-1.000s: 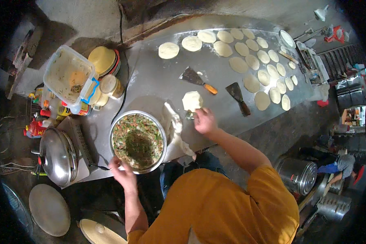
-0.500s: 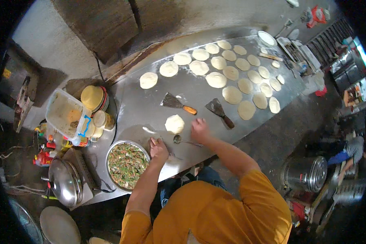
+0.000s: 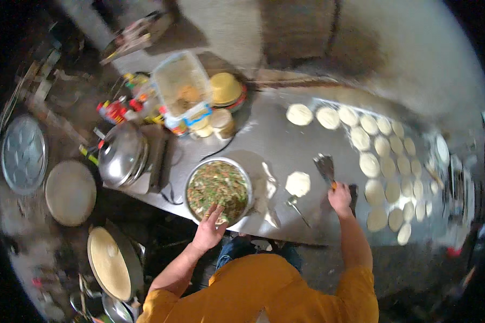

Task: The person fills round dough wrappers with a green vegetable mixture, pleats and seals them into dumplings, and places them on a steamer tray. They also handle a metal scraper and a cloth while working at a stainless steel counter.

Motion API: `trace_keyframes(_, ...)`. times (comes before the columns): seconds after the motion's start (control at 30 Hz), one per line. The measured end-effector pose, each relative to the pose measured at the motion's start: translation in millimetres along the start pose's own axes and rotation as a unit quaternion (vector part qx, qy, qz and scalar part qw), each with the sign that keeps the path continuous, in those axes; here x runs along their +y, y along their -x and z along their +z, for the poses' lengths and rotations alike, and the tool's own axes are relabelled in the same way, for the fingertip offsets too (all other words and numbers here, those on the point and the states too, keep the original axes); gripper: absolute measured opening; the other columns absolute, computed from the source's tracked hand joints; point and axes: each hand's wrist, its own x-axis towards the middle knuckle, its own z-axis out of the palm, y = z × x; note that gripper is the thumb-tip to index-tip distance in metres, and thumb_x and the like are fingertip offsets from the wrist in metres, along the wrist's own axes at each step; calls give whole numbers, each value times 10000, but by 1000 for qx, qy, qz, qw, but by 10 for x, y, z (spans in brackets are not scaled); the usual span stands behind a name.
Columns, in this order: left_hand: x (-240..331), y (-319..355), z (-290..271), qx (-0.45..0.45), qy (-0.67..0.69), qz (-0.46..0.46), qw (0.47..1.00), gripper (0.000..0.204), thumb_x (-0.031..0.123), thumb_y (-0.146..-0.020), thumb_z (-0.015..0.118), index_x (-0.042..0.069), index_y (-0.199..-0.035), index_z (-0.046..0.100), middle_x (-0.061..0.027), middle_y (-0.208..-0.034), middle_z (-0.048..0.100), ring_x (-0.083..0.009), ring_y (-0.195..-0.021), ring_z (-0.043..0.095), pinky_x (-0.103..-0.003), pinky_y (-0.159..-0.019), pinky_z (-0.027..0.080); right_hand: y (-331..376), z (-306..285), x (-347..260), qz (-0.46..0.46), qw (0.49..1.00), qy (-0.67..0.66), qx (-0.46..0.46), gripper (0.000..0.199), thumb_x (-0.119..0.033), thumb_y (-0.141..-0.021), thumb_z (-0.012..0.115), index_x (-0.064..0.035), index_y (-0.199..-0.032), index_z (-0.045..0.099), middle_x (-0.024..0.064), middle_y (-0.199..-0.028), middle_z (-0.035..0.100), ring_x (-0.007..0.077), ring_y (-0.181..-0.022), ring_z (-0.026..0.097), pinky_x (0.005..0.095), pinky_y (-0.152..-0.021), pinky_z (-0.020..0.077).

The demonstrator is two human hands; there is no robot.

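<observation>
My left hand (image 3: 210, 229) reaches over the near rim of a round metal bowl (image 3: 248, 183), its fingers stretched over chopped green and orange filling (image 3: 216, 185). Something small and pale lies by its fingertips; I cannot make out what. My right hand (image 3: 340, 200) is closed around the orange handle of a scraper (image 3: 324, 167), whose blade points away from me. A second, dark scraper (image 3: 354, 195) lies just right of that hand. Between my hands are a dough round (image 3: 298, 184) and a small ladle (image 3: 299, 209), lying on the metal table.
Several flat dough rounds (image 3: 369, 164) cover the table's right part. Left of the bowl stand a lidded metal pot (image 3: 121, 153), a plastic tub (image 3: 180, 86), stacked yellow bowls (image 3: 225, 89) and jars (image 3: 222, 123). A pan (image 3: 109, 264) sits below left.
The view has swung left. My left hand has moved from the tabletop to the filling bowl. My right hand has gone from beside the dough round to the orange-handled scraper and closed on it.
</observation>
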Motion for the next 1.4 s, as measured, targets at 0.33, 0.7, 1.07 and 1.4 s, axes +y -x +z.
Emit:
trace_keyframes(0.33, -924, -720, -1161, 103, 372, -175, 905, 419, 102, -897, 581, 37, -1305, 507, -84, -1201, 587, -197, -1087, 565, -340, -917, 466, -121, -584, -1795, -188, 979, -83, -11, 346, -187, -819, 630, -19, -1121, 613, 213, -1073, 604, 392, -1043, 555, 456, -892, 468)
trace_keyframes(0.7, -2134, -3451, -1643, 265, 242, -243, 901, 309, 182, -794, 627, -24, -1023, 638, -168, -902, 680, -220, -828, 648, -335, -765, 496, 435, -605, -2714, -200, 962, -167, -77, 313, -176, -825, 653, -16, -1093, 626, 203, -1053, 621, 384, -988, 591, 437, -864, 483)
trace_keyframes(1.07, -1138, -3071, -1608, 223, 486, -32, 844, 89, 58, -833, 554, 74, -907, 508, -3, -703, 501, -84, -533, 443, -246, -461, 366, 378, -1816, -3752, -247, 957, -149, 30, 240, -160, -838, 642, -52, -1052, 641, 146, -927, 636, 335, -866, 624, 426, -735, 512)
trace_keyframes(1.4, 294, -1115, -1274, 189, 507, 41, 840, 111, 75, -878, 577, 69, -909, 471, -19, -734, 543, -80, -531, 475, -228, -450, 417, -326, -1658, -4813, -255, 953, 137, -90, 213, -143, -820, 555, -51, -903, 728, 162, -953, 705, 300, -914, 689, 409, -758, 551)
